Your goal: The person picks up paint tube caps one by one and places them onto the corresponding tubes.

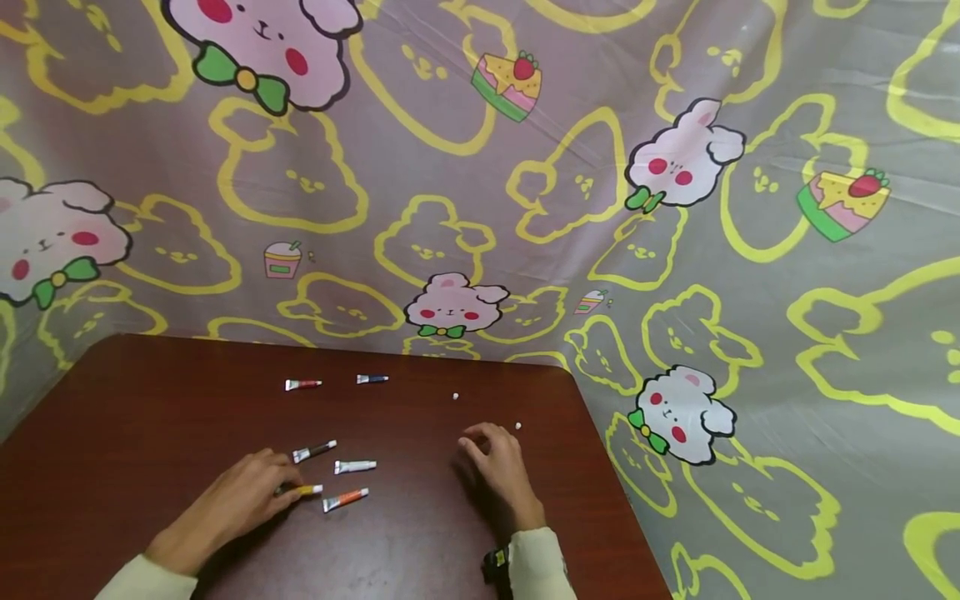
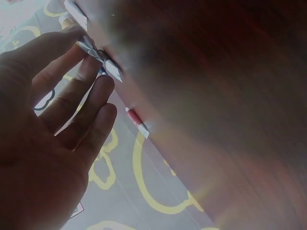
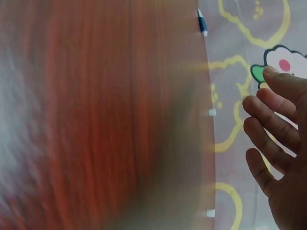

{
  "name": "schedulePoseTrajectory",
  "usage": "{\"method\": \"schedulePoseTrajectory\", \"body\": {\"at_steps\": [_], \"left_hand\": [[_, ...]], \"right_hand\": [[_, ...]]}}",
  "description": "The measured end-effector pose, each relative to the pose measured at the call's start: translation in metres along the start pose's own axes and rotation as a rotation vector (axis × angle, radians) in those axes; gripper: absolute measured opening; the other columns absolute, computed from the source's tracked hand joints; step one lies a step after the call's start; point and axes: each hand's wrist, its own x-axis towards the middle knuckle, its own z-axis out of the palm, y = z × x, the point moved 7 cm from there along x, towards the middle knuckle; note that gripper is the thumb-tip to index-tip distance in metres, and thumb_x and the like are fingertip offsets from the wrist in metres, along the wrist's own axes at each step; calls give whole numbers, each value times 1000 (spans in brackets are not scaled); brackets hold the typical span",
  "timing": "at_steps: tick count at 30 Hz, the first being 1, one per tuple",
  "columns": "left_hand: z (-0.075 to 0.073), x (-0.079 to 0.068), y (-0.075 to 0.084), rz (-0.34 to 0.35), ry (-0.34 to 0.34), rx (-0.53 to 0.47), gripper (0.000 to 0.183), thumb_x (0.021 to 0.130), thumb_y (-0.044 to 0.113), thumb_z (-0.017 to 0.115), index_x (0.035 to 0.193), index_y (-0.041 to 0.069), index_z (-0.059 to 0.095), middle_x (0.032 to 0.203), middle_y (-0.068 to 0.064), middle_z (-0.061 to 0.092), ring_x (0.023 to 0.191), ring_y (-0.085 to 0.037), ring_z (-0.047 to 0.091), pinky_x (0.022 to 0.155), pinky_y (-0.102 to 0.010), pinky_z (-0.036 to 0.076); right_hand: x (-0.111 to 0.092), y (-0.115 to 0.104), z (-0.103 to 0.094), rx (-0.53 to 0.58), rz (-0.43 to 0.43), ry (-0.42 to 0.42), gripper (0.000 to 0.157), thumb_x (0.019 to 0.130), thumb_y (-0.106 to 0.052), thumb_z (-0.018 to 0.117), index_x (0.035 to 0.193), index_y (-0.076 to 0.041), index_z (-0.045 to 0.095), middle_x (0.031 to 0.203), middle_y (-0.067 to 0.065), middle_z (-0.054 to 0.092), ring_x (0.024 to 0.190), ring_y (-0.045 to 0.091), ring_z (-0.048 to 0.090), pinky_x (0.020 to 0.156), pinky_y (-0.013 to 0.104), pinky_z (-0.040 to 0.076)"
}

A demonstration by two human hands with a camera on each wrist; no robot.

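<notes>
My left hand [image 1: 251, 492] pinches a yellow paint tube [image 1: 309, 490] between thumb and fingertips, its white cap pointing right; part of it is hidden behind the fingers. Just right of it lies an orange paint tube [image 1: 346, 500]. A white paint tube [image 1: 356, 467] and a black paint tube [image 1: 314, 452] rest slightly farther back. My right hand [image 1: 501, 467] is held over the table's right side with fingers loosely bent and nothing in them. Beyond it are two small white pieces [image 1: 455, 396], like caps; one [image 1: 518, 426] sits close to its knuckles.
Toward the back of the brown table [image 1: 420, 550] lie a red paint tube [image 1: 303, 384] and a blue paint tube [image 1: 372, 379]. A patterned curtain [image 1: 450, 183] with rabbit drawings hangs along the table's back and right edges. A dark band [image 1: 495, 565] circles the right wrist.
</notes>
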Motion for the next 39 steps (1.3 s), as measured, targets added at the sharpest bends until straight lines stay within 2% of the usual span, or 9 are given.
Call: {"method": "schedulePoseTrajectory", "body": {"at_steps": [8, 13, 20, 26, 29, 33, 39], "left_hand": [[3, -2, -4, -9, -39, 63, 15, 78, 23, 95, 83, 21, 81, 81, 9, 69, 76, -16, 60, 67, -37, 51], [3, -3, -4, -7, -25, 85, 16, 77, 23, 95, 82, 21, 80, 79, 9, 68, 75, -16, 59, 66, -37, 50], [3, -5, -3, 21, 15, 117, 18, 74, 23, 97, 80, 21, 80, 78, 9, 66, 73, -17, 59, 65, -36, 50], [5, -7, -5, 5, 20, 158, 20, 74, 26, 98, 80, 22, 79, 78, 10, 65, 75, -16, 59, 67, -36, 50], [5, -8, -6, 6, 28, 149, 20, 73, 25, 98, 80, 22, 80, 78, 10, 65, 74, -16, 58, 66, -35, 49], [5, -8, -5, 16, 45, 120, 20, 71, 23, 99, 80, 21, 80, 78, 9, 66, 74, -16, 58, 65, -35, 48], [3, -5, -9, -52, -13, 56, 16, 78, 24, 95, 87, 22, 82, 85, 11, 69, 81, -15, 64, 73, -38, 55]], "right_hand": [[2, 16, -8, -16, 33, 48, 13, 96, -21, 84, 106, -13, 81, 102, 0, 81, 88, 18, 76, 83, 37, 60], [2, 24, -13, 9, 44, 51, 14, 97, -22, 84, 106, -11, 81, 102, 1, 82, 89, 18, 76, 84, 38, 61], [3, 41, -26, -30, 107, 60, 13, 96, -23, 84, 106, -15, 81, 102, -1, 81, 92, 20, 74, 85, 39, 58], [5, 55, -37, -10, 144, 74, 15, 97, -23, 83, 108, -13, 81, 102, 1, 81, 90, 20, 75, 83, 44, 62], [4, 62, -41, 8, 171, 76, 16, 97, -22, 83, 108, -11, 81, 103, 2, 81, 91, 21, 76, 84, 48, 62], [3, 70, -45, 7, 198, 82, 15, 97, -23, 84, 107, -12, 81, 103, 2, 82, 92, 22, 77, 86, 47, 62], [2, 80, -48, 12, 227, 79, 14, 96, -24, 84, 106, -14, 81, 102, 1, 82, 92, 20, 77, 87, 44, 61]]}}
